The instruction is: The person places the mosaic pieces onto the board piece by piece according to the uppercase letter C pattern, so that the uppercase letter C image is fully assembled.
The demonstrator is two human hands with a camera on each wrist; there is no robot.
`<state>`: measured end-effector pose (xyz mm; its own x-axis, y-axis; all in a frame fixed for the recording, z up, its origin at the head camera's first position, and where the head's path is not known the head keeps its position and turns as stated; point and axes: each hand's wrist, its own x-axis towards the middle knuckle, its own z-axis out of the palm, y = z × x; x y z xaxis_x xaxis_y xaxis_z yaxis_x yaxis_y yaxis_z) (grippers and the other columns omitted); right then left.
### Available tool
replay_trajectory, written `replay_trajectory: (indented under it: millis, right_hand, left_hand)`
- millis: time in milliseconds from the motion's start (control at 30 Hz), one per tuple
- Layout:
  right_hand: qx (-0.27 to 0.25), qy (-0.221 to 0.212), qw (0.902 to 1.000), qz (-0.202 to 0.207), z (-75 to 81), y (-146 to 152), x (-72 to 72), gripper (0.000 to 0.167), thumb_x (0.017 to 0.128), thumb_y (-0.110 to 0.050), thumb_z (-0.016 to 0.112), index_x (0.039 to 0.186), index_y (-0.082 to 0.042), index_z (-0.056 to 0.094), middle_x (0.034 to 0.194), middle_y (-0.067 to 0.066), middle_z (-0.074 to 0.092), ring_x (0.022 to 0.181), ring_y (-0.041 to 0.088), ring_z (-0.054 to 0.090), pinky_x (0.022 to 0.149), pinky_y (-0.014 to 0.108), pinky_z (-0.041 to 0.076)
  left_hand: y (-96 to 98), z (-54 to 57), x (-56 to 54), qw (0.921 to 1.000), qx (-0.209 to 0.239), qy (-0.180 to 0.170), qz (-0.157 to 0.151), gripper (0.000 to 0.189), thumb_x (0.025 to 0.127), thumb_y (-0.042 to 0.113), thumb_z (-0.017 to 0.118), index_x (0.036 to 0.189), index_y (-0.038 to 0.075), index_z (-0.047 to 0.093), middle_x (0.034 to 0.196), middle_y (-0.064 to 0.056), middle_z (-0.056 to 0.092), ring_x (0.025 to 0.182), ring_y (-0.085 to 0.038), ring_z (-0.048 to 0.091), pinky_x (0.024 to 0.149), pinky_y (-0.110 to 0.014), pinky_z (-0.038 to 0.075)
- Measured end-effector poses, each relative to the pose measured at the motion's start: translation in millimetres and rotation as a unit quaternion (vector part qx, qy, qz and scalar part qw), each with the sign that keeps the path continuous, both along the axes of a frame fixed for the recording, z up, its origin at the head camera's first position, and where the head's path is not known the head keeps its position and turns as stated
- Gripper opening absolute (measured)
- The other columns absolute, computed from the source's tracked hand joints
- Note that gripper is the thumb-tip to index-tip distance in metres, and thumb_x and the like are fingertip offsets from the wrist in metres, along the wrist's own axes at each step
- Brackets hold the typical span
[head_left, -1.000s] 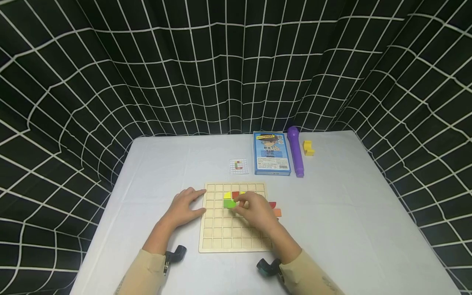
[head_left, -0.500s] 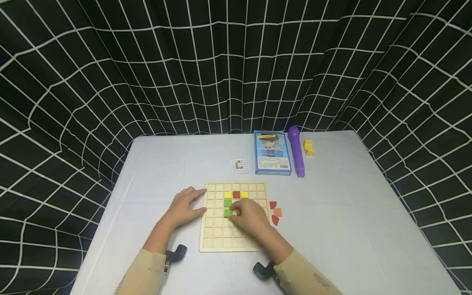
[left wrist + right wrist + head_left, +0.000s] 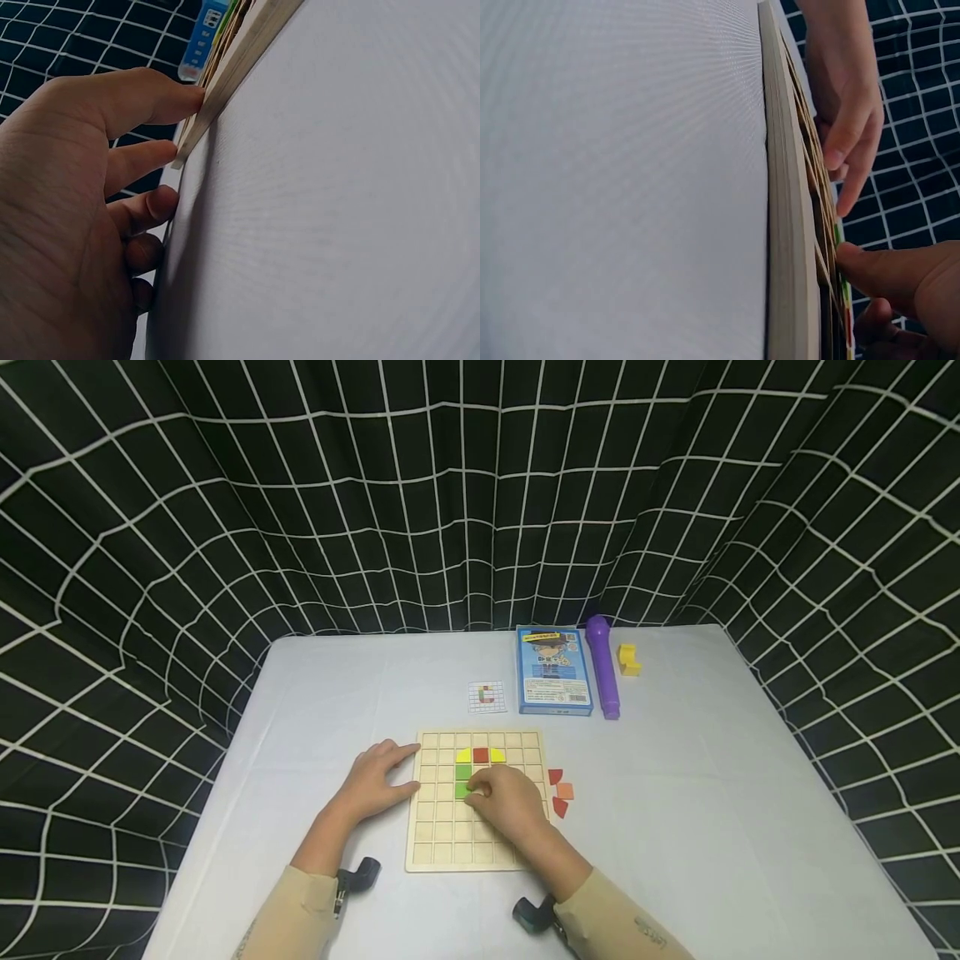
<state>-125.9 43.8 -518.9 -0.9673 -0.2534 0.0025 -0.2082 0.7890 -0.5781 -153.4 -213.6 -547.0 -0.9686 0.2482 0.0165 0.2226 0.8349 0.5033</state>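
Observation:
A wooden grid board (image 3: pixel 442 835) lies in front of me in the head view. My left hand (image 3: pixel 367 783) rests at its left edge, fingertip and thumb touching the rim with the fingers extended. Over the board, my right hand (image 3: pixel 512 802) pinches a green square tile (image 3: pixel 461 791) that lies in a cell; the fingers hide its right side. Directly above is another green square (image 3: pixel 463 772). The row beyond has a red square (image 3: pixel 481 756) between two rounded yellow tiles (image 3: pixel 464 756). In the right wrist view, the right thumb (image 3: pixel 877 270) is by the tiles.
Right of the board lie an orange square (image 3: pixel 565 791) and two red rounded pieces (image 3: pixel 555 776). Behind it are a patterned grid card (image 3: pixel 476 706), a blue box (image 3: pixel 555 672), a purple microphone-shaped stick (image 3: pixel 603 668) and a yellow block (image 3: pixel 628 661).
My right hand has moved down the board and left with the green tile, which now lines up with a cell below the other green square. The left hand stays at the edge.

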Motion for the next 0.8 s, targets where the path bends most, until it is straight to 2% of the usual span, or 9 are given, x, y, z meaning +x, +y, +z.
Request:
replay_trajectory:
  millis: [233,433,667,800]
  right_hand:
    - [-0.027,0.000,0.9996,-0.003,4.5,5,2.9,0.014,0.083,-0.024,0.084,0.096,-0.019,0.081,0.081,-0.010,0.064,0.074,0.011,0.054,0.065,0.031,0.045]
    - [-0.068,0.008,0.9975,-0.016,13.3,22,4.4,0.013,0.085,-0.022,0.082,0.096,-0.019,0.080,0.075,-0.011,0.058,0.070,0.011,0.052,0.062,0.031,0.044]
    - [-0.081,-0.026,0.9953,-0.047,22.7,47,3.0,0.019,0.088,-0.020,0.081,0.104,-0.012,0.078,0.071,-0.005,0.053,0.062,0.013,0.046,0.059,0.033,0.041]
    - [-0.075,-0.030,0.9947,-0.064,26.7,64,2.9,0.022,0.087,-0.018,0.081,0.107,-0.009,0.077,0.075,-0.004,0.055,0.069,0.015,0.050,0.066,0.036,0.043]
  left_hand:
    - [0.0,-1.9,0.0,1.0000,0.001,-0.008,0.003,0.068,0.083,0.043,0.079,0.144,0.021,0.061,0.097,0.009,0.054,0.087,-0.013,0.045,0.086,-0.039,0.041]
    - [0.3,-1.0,0.3,1.0000,0.004,-0.009,0.002,0.068,0.083,0.042,0.080,0.144,0.020,0.061,0.098,0.009,0.055,0.088,-0.014,0.045,0.086,-0.039,0.041]
    - [0.5,0.7,0.1,0.9999,0.004,-0.010,0.004,0.068,0.083,0.042,0.080,0.144,0.020,0.061,0.097,0.009,0.055,0.088,-0.014,0.045,0.086,-0.038,0.040]
    - [0.4,1.1,0.0,0.9999,0.001,-0.010,0.004,0.068,0.083,0.042,0.080,0.145,0.021,0.061,0.097,0.009,0.054,0.088,-0.014,0.045,0.086,-0.038,0.040]
